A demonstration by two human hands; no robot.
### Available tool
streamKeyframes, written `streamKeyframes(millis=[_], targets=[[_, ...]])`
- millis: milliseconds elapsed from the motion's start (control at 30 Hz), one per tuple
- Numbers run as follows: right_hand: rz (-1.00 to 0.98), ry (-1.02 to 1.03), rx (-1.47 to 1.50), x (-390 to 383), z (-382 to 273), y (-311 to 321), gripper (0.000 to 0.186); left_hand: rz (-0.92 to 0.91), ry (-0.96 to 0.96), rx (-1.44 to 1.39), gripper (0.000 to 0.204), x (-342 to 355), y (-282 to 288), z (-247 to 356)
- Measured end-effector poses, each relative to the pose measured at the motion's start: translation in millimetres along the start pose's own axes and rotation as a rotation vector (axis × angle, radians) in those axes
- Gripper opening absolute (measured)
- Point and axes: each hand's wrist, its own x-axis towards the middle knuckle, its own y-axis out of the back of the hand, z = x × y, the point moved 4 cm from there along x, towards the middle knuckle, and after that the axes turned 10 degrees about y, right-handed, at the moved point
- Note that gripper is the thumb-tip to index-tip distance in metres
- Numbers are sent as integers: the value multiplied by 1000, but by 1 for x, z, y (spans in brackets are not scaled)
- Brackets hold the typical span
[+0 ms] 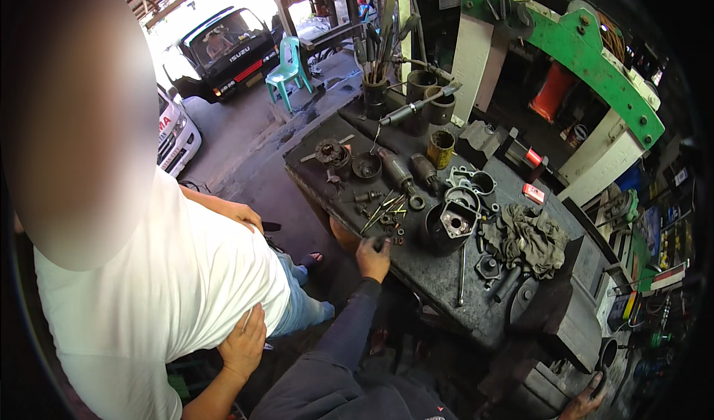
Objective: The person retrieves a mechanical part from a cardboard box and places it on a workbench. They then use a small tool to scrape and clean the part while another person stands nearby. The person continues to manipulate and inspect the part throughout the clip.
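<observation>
In the head view, our left hand [373,256] reaches out on a dark sleeve to the near edge of the surface [439,275]. Its fingertips sit at the scatter of bolts and small parts [385,218]. The fingers curl over something small and dark, but we cannot tell whether the grip has closed on it. Our right hand [586,402] lies low at the frame's corner by the vise [565,308], and its grip is also unclear.

We judge that picking from this heap goes best with a fingertip pinch on one piece, so its neighbours do not roll off the edge.

Beside the heap stands a dark round housing [446,227], with a crumpled rag [532,238] and a yellow tin [440,149] farther along. A green press frame [595,48] stands behind the surface. A person in a white shirt [171,294] stands at our left, and outside are a plastic chair [288,70] and a truck [223,48].
</observation>
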Motion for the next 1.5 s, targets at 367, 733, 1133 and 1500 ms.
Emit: streamKeyframes(millis=[367,733,1133,1500], targets=[[-77,-61,-46,7,-25,3,57,347,5,179,96,258,83,46],[-141,-132,58,9,-25,-1,52,219,-49,-63,96,238,50,54],[-125,-33,80,14,-35,-2,43,194,-63,-129,97,243,46,43],[-120,-12,17,12,-30,-2,41,247,-206,-17,89,236,48,58]])
